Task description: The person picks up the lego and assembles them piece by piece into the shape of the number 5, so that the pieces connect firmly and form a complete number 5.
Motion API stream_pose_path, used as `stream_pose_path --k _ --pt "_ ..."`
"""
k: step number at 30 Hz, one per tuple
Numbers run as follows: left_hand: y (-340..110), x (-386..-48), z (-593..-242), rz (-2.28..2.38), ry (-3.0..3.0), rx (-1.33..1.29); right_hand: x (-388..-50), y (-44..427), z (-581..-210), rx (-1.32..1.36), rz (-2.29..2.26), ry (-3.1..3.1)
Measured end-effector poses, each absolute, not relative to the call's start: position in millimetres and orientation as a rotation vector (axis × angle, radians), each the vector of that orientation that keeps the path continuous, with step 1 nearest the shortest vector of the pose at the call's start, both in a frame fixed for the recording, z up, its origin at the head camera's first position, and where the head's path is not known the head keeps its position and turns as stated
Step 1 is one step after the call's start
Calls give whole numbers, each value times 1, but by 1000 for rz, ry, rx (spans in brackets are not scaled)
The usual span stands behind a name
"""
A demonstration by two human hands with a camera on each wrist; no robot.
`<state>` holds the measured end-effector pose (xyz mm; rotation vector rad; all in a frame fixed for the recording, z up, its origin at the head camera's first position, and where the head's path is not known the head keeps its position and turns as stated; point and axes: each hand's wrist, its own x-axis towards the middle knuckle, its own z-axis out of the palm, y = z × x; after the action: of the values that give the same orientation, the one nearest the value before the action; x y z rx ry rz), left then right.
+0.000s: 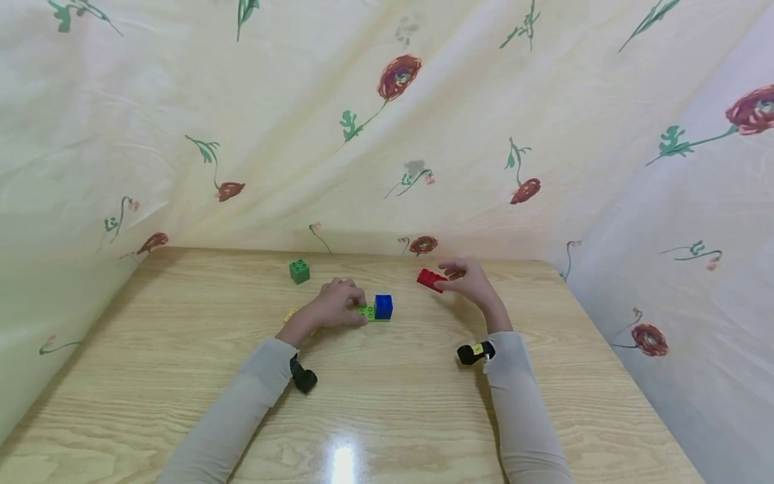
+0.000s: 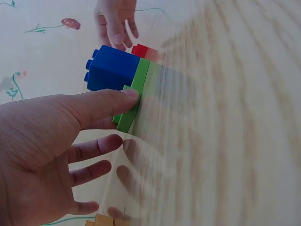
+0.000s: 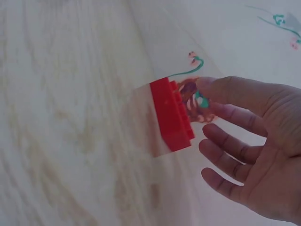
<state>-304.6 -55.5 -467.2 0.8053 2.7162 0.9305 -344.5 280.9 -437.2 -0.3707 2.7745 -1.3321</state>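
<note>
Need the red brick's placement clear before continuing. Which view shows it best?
The right wrist view: the red brick looks large, unobstructed, studs visible. In the head view it is small, one end overlapped by the right hand. The left wrist view shows only part, past the blue block.

From far, I count one blue brick (image 1: 383, 307), one red brick (image 1: 430, 279), one yellow brick (image 1: 290, 314), one light green brick (image 1: 366, 313), one dark green brick (image 1: 299, 271), two hands (image 1: 338, 304) (image 1: 472, 282) and one table (image 1: 399, 396).
</note>
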Motion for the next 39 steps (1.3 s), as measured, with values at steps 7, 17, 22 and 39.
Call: stream_pose_path --k 7,17,22,39 --pt "-56 -303 -468 947 2708 805 -346 287 -447 -191 -1334 2725" --pt "-57 -300 -468 950 2713 795 -345 286 -454 -165 -1316 2720" --pt "-57 -301 -469 955 2711 799 -344 286 -454 -130 -1299 2723" --pt "-55 -302 -464 958 2697 780 -347 285 -458 -103 -1288 2737"
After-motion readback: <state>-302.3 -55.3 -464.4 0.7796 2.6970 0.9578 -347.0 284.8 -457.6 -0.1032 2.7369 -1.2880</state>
